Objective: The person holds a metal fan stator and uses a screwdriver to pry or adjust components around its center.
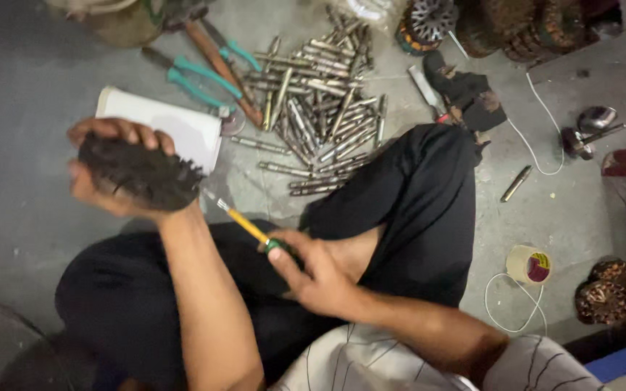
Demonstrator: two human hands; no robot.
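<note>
Right hand fingers grip screwdriver handle.

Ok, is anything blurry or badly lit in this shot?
Head view: the left hand and its dark round part are motion-blurred; the right hand with the screwdriver is sharper; the metal rods are evenly lit; the bottom-left corner is dark.
</note>
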